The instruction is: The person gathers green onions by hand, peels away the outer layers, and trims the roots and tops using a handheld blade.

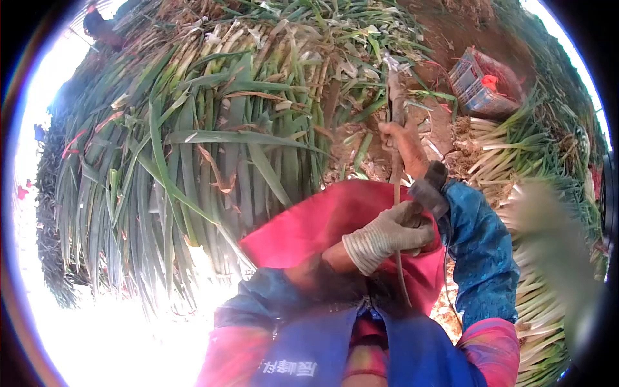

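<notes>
My right hand (406, 145), bare, is wrapped round a dirt-brown tool that looks like an air gun (395, 90), its pale tip pointing away from me. A thin hose (398, 274) runs from it down over my red apron (309, 222). My left hand (393, 235) wears a whitish knit glove. Its fingers are curled just below the black device (431, 193) strapped on my right wrist; what they grip, if anything, is hidden. The hose passes behind this glove.
A big heap of green leeks (219, 142) lies on the left. Cleaned white-stemmed leeks (506, 145) lie in rows on the right. Beyond them stands a plastic crate (483, 84) with something red-orange inside. Leaf scraps litter the brown ground (445, 39). A blur (554, 245) covers the right side.
</notes>
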`<action>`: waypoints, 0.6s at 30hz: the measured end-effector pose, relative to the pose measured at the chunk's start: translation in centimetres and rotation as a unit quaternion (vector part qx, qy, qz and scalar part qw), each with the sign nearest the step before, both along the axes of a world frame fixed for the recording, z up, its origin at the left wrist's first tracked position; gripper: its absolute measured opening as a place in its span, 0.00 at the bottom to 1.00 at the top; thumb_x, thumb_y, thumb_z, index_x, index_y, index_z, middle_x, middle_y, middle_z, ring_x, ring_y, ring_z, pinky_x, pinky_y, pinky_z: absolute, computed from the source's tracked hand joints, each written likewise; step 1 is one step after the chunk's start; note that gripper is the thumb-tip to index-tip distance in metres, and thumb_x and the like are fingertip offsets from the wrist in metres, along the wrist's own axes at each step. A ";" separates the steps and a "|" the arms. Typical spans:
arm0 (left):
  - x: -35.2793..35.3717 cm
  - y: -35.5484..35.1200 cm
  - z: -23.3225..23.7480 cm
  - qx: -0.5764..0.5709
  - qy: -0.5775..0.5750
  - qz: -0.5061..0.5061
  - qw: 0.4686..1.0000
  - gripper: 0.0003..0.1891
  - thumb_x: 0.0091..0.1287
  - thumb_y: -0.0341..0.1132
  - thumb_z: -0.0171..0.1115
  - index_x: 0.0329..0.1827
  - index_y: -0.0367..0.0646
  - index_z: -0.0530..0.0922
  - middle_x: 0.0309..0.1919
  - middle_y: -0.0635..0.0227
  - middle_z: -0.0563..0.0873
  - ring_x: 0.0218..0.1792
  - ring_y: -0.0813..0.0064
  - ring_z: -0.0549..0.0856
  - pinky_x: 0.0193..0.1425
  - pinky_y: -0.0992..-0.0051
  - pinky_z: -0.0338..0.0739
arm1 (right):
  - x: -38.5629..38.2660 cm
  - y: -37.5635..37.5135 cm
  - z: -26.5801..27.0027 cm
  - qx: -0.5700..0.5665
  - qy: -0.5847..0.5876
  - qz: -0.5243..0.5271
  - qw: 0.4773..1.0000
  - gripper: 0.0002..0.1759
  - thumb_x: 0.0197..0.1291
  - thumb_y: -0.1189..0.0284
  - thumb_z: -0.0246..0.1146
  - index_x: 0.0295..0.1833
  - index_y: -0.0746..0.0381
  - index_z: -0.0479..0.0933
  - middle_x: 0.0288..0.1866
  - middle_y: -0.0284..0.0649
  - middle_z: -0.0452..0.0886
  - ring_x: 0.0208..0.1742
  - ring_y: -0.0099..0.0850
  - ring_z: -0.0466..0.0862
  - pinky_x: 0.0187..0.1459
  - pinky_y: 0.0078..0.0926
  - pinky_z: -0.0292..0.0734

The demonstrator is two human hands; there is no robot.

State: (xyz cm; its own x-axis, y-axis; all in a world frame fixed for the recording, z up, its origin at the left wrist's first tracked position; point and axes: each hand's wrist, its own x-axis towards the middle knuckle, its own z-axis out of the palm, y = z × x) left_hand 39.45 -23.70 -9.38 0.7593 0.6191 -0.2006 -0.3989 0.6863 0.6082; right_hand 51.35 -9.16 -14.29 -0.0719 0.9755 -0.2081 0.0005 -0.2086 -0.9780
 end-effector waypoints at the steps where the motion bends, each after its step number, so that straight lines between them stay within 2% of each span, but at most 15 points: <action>1: -0.5 0.4 -0.9 0.007 0.014 -0.028 0.999 0.28 0.64 0.33 0.66 0.66 0.39 0.67 0.47 0.70 0.79 0.47 0.78 0.79 0.50 0.76 0.75 | -0.4 0.0 0.1 -0.002 -0.008 0.015 1.000 0.20 0.52 0.64 0.66 0.46 0.63 0.70 0.32 0.33 0.72 0.35 0.24 0.74 0.42 0.30 0.72; 2: -0.8 0.0 -1.9 0.011 0.003 0.006 1.000 0.25 0.65 0.34 0.64 0.64 0.38 0.69 0.43 0.71 0.80 0.44 0.79 0.79 0.47 0.76 0.75 | -0.5 0.2 -0.4 0.004 -0.066 0.048 0.997 0.27 0.50 0.66 0.66 0.54 0.68 0.69 0.37 0.38 0.74 0.41 0.30 0.75 0.47 0.31 0.73; 5: -5.8 0.8 -1.3 -0.023 0.123 -0.044 0.991 0.22 0.67 0.34 0.61 0.61 0.36 0.72 0.42 0.69 0.81 0.41 0.79 0.80 0.44 0.77 0.76 | -2.3 -0.7 -2.4 0.059 -0.117 0.148 0.980 0.35 0.49 0.65 0.66 0.61 0.70 0.65 0.43 0.44 0.76 0.47 0.36 0.76 0.50 0.34 0.73; 7: -8.2 1.3 -0.3 0.039 0.249 0.077 0.965 0.19 0.69 0.35 0.58 0.60 0.35 0.73 0.41 0.64 0.83 0.37 0.78 0.82 0.40 0.77 0.77 | -4.1 -1.7 -2.6 0.044 -0.086 0.183 0.978 0.37 0.49 0.63 0.66 0.62 0.70 0.65 0.47 0.49 0.77 0.50 0.40 0.76 0.53 0.36 0.72; 8: -9.4 1.7 -0.4 0.043 0.275 0.132 0.951 0.19 0.69 0.35 0.58 0.60 0.35 0.73 0.40 0.64 0.83 0.35 0.78 0.82 0.38 0.77 0.78 | -5.1 -1.6 -2.7 0.036 -0.070 0.200 0.977 0.38 0.49 0.61 0.66 0.62 0.70 0.65 0.49 0.51 0.77 0.52 0.42 0.76 0.54 0.38 0.71; 10: -11.4 2.9 -0.8 0.052 0.323 0.243 0.913 0.19 0.69 0.35 0.57 0.59 0.34 0.74 0.38 0.63 0.84 0.32 0.78 0.83 0.35 0.77 0.79 | -6.8 0.2 -6.4 0.086 -0.110 0.198 0.970 0.35 0.49 0.69 0.65 0.63 0.68 0.65 0.50 0.40 0.76 0.51 0.34 0.74 0.53 0.34 0.69; 13: -13.3 7.3 -1.3 0.052 0.373 0.316 0.871 0.18 0.70 0.35 0.56 0.58 0.35 0.74 0.34 0.63 0.85 0.30 0.77 0.83 0.32 0.77 0.79 | -9.1 4.9 -8.3 0.123 -0.136 0.216 0.959 0.26 0.51 0.68 0.64 0.56 0.65 0.71 0.47 0.44 0.77 0.50 0.40 0.76 0.51 0.38 0.70; 14: -12.9 8.8 -0.4 0.044 0.354 0.360 0.862 0.15 0.70 0.34 0.55 0.56 0.36 0.76 0.31 0.67 0.84 0.27 0.79 0.82 0.29 0.80 0.77 | -9.5 6.2 -7.1 0.177 -0.177 0.207 0.946 0.20 0.52 0.66 0.64 0.50 0.62 0.75 0.43 0.48 0.76 0.48 0.45 0.76 0.47 0.41 0.70; 17: -13.2 16.1 -1.7 0.151 0.404 0.406 0.806 0.12 0.70 0.33 0.55 0.52 0.38 0.78 0.28 0.71 0.82 0.25 0.82 0.79 0.27 0.81 0.74 | -10.9 11.2 -9.4 0.262 -0.154 0.175 0.936 0.09 0.53 0.66 0.62 0.38 0.57 0.82 0.29 0.50 0.71 0.41 0.49 0.76 0.41 0.42 0.71; 18: -13.5 18.9 -2.6 0.163 0.429 0.411 0.788 0.11 0.69 0.33 0.56 0.50 0.39 0.79 0.27 0.73 0.81 0.24 0.84 0.78 0.27 0.82 0.73 | -11.0 12.4 -10.6 0.249 -0.129 0.175 0.944 0.11 0.53 0.66 0.63 0.40 0.58 0.81 0.29 0.50 0.73 0.42 0.48 0.77 0.42 0.41 0.72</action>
